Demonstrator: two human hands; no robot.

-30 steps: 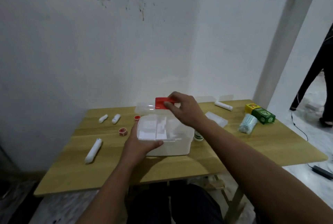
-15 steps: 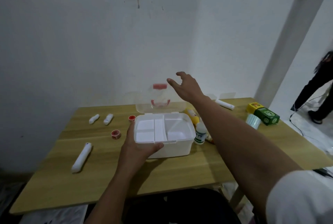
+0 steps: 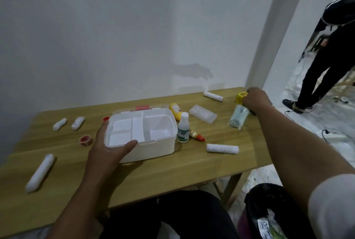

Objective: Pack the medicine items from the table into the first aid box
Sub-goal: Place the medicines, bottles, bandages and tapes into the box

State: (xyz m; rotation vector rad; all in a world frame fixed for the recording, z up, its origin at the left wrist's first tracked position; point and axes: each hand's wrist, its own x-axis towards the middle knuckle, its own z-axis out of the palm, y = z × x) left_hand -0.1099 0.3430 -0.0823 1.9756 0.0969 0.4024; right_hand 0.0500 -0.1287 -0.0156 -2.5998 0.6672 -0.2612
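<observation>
The white first aid box (image 3: 153,148) stands open mid-table, its divided tray bare and its lid with the red latch (image 3: 142,107) folded back. My left hand (image 3: 107,148) grips the box's front left corner, thumb on the rim. My right hand (image 3: 255,100) is stretched to the far right corner, curled over something next to a yellow box (image 3: 241,97); what is under the palm is hidden. A bag of masks (image 3: 238,119) lies just in front of that hand. A white bottle (image 3: 183,130), a yellow bottle (image 3: 175,111) and a red-capped tube (image 3: 196,135) sit right of the box.
Bandage rolls (image 3: 222,148) (image 3: 212,96) (image 3: 40,172) (image 3: 60,124) (image 3: 77,123), two tape rolls (image 3: 85,140) (image 3: 106,118) and a clear packet (image 3: 202,113) lie scattered on the table. A black bin (image 3: 269,210) stands at the lower right. A person (image 3: 326,56) stands beyond the table's right end.
My right hand pushed the lid open, let it go and swung right to the table's far corner. The lid has dropped flat behind the box. My left hand stayed on the box.
</observation>
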